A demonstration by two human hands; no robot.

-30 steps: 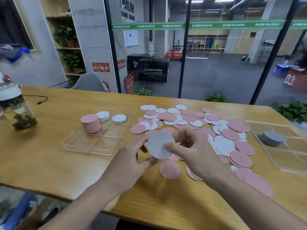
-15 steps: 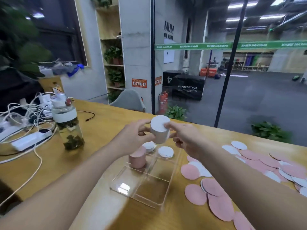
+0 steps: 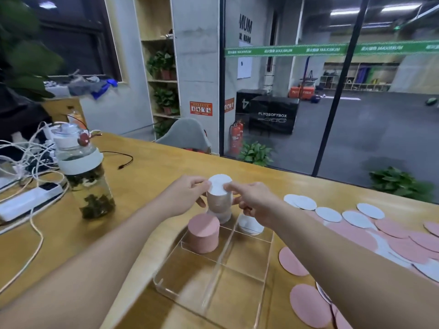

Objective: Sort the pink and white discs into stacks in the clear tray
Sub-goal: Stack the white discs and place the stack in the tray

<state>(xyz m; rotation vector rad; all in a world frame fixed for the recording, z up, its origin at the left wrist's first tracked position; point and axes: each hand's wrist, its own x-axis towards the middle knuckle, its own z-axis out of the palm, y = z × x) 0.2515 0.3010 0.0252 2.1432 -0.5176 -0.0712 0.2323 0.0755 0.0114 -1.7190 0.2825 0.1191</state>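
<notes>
Both my hands are up over the far-left part of the clear tray, w/ a tall stack of white discs btwn them. My left hand has its fingers curled round the stack's left side, thumb tip near the top disc's edge. My right hand pinches the right side, index finger laid on the top rim, other fingers curled below. The held stack sits directly above a shorter white stack in the tray's far-left compartment; I can't tell if the 2 are touching or if there's a small gap.

Just nearer me in the same column stands the pink stack, upright, in its own compartment, apart from my hands. A low pile of white discs lies in the far-right compartment, partly hidden by my right wrist. The 2 near compartments show only clear plastic.

The tray rests on the wooden counter. To the right of my right forearm, loose pink discs & loose white discs lie scattered flat, overlapping, well apart from the tray. On the left stands a glass bottle w/ leaves in liquid & a white lid, and beside it white cables and a white power strip.
</notes>
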